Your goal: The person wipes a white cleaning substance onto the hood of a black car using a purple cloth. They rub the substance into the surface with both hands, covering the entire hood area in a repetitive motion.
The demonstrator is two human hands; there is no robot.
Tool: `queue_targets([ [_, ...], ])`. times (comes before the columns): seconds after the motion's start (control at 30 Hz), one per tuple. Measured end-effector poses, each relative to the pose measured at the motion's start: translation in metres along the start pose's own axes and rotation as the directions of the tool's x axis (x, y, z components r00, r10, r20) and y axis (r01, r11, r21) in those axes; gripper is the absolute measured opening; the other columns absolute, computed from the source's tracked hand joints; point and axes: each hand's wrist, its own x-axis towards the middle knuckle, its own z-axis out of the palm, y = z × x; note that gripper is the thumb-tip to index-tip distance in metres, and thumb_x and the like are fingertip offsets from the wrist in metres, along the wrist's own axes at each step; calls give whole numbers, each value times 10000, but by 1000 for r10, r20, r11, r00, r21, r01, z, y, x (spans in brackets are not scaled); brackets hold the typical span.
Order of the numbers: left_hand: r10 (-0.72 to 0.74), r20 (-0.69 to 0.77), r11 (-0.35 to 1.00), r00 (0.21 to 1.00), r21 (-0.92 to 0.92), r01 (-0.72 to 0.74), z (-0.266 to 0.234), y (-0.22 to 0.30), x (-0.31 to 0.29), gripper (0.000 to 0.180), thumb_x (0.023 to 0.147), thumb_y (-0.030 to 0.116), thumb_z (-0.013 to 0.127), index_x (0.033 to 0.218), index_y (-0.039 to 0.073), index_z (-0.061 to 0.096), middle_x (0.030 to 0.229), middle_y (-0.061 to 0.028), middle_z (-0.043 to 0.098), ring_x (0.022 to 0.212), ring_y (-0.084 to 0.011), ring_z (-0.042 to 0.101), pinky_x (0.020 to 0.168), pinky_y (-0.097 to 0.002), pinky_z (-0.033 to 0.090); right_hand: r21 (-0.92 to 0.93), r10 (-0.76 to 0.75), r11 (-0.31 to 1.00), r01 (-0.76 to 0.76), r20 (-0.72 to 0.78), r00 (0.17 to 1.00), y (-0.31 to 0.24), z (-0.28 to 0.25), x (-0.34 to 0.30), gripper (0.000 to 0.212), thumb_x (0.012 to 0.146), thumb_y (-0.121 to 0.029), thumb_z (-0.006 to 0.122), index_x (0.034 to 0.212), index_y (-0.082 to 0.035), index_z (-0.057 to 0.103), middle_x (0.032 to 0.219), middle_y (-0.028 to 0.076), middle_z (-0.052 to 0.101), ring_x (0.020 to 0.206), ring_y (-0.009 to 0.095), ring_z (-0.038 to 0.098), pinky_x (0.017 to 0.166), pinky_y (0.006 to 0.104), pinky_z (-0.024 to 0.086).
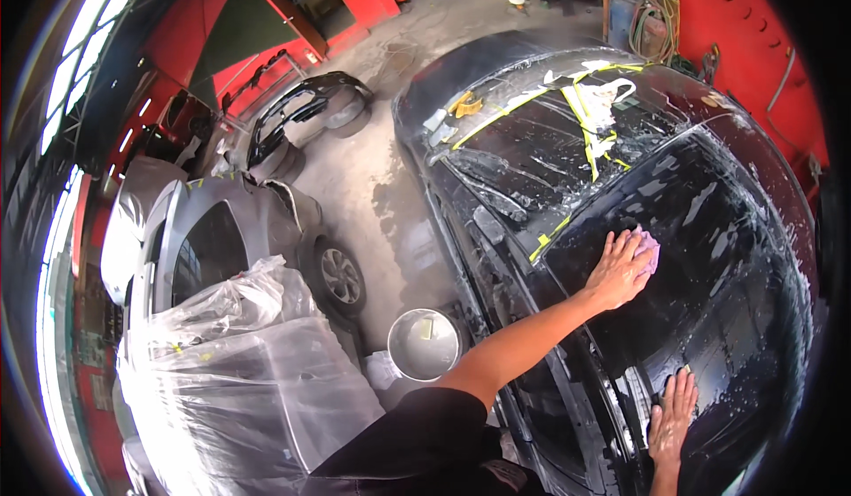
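Note:
My left hand (618,274) presses a crumpled pink cloth (647,252) onto the wet black roof (656,319) of a car. Its fingers are bent over the cloth, which sticks out on the far side. Lower right, my right hand (674,418) lies flat on the same roof near its side edge, fingers stretched forward. A small pale yellow bit (686,369) shows at its fingertips; what lies under the palm is hidden. Whitish residue and water drops cover much of the roof. Yellow-green masking tape (581,119) and crumpled white paper (612,93) lie across the rear glass.
A round pail (424,345) with a pale block in it stands on the floor left of the car. Farther left is a grey car (213,239) partly under clear plastic sheeting (257,381). Black bumpers (310,110) stand behind it. Coiled hoses (658,22) hang by the red wall.

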Motion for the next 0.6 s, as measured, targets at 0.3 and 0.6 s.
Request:
queue_targets([
  [0.3,-9,-19,994,1000,-108,7,9,-3,8,471,1013,268,676,1444,81,630,1654,-282,394,1541,-503,350,1290,-658,234,-172,490,831,-530,-225,842,160,-14,217,624,1193,-378,341,1703,-23,288,1792,203,221,1660,396,179,1337,528,138],
  [0.6,-20,-68,993,997,-114,12,7,-6,5,528,993,286,681,1461,50,616,1636,-296,395,1548,-509,330,1302,-663,196,484,70,871,85,-294,953,50,-1,78,808,1125,-488,474,1691,49,265,1790,264,178,1657,470,142,1339,537,132],
])
